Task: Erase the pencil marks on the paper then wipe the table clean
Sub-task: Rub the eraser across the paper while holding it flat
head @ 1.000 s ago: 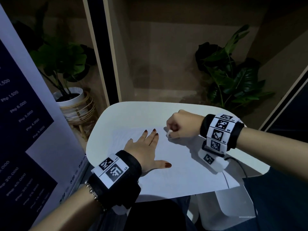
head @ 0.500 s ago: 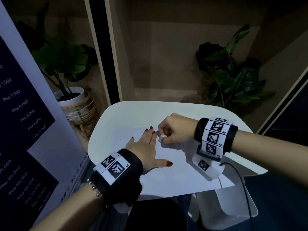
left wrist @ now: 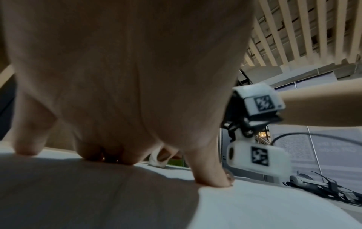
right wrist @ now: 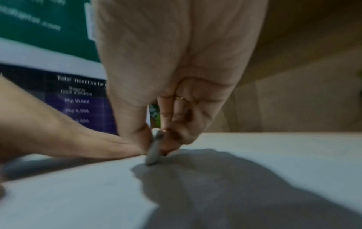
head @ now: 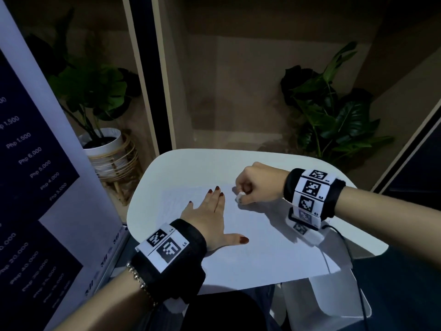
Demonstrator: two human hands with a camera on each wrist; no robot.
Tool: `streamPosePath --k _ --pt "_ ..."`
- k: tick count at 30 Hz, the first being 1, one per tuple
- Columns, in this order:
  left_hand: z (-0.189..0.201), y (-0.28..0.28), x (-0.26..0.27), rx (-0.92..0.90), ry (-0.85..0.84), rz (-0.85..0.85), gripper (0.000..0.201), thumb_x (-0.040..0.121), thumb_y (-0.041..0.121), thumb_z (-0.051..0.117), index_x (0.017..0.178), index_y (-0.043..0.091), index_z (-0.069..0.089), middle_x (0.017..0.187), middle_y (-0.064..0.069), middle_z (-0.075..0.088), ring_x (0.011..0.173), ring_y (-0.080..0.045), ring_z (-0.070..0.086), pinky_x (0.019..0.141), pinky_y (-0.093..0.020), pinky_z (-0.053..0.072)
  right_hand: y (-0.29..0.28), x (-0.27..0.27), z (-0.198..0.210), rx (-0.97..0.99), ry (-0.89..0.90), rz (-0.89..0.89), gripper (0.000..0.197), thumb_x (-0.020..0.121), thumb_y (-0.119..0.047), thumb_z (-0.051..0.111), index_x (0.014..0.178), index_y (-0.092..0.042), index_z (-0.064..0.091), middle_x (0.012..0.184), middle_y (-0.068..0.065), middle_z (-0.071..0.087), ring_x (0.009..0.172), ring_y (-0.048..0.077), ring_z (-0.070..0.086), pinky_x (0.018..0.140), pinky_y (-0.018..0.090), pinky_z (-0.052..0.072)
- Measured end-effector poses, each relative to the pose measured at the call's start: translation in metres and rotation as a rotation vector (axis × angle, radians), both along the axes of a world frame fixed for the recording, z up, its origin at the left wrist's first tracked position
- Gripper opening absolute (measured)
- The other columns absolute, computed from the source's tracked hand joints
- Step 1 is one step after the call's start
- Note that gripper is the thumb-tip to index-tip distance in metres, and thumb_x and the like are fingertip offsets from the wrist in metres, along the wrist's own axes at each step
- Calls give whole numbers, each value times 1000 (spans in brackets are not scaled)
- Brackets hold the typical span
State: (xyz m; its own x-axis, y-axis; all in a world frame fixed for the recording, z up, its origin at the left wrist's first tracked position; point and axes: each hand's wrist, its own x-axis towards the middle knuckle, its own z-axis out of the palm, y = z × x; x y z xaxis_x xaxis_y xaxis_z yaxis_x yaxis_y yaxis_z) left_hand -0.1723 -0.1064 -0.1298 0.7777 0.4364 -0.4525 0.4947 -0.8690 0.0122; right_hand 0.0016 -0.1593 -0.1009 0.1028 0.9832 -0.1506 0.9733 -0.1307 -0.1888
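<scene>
1. White paper lies flat on the white table, reaching from the middle of the top to its near edge and overhanging it a little; any pencil marks on it are too faint to make out from the head view.

2. My right hand is curled tight, thumb and fingertips pinching a small white eraser whose tip presses the sheet at its far side, just right of my left fingertips.

3. My left hand lies flat with fingers straight and spread, holding nothing, palm pinning the sheet's left half.

4. To do this step well, I judge I should rub in short strokes away from the pinning hand, keep the left palm weighted so the sheet does not buckle, and press lightly to avoid tearing.

5. The right wrist view shows what the head view hides: the eraser stands tilted, its lower end on the paper, gripped between thumb and fingers.

6. The left wrist view shows my fingertips bearing down on the sheet, with the eraser a small white shape beyond them.

7. Only the head view takes in the whole table, a potted plant far left and a second plant far right.
</scene>
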Motion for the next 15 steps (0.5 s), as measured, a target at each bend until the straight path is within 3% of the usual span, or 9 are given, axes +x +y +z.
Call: streamPosePath --k 4,9,12,13,15 --pt "0 0 0 4 -5 2 109 86 79 32 153 11 -20 160 -2 -28 150 -16 -16 122 -49 3 5 7 9 1 -109 -20 17 83 -23 67 69 -17 60 60 -8 52 63 12 47 61 26 39" --pt "-1 1 -2 1 -12 -1 109 85 80 32 153 12 -20 160 -2 -26 150 -15 -16 122 -48 4 0 -9 -1 -53 121 30 25 82 -27 73 64 -25 56 57 -11 54 55 4 46 59 20 38" --pt "1 -1 -2 3 -7 0 108 86 79 31 153 11 -20 160 -2 -28 149 -16 -17 122 -48 3 4 16 6 -50 39 -64 25 81 -29 74 63 -26 58 57 -13 55 57 2 48 60 21 38" --pt "2 -1 -2 7 -2 -1 108 86 79 31 153 11 -19 160 -2 -28 149 -16 -17 122 -49 3 6 24 8 -48 -18 -99 22 81 -28 73 64 -24 60 59 -11 56 58 4 50 60 23 41" --pt "2 -1 -2 13 7 -1 108 86 79 30 153 11 -19 159 -2 -28 149 -17 -17 121 -49 3 11 37 11 -38 -114 -162 19 77 -27 69 67 -11 66 64 2 63 64 20 58 63 29 52"
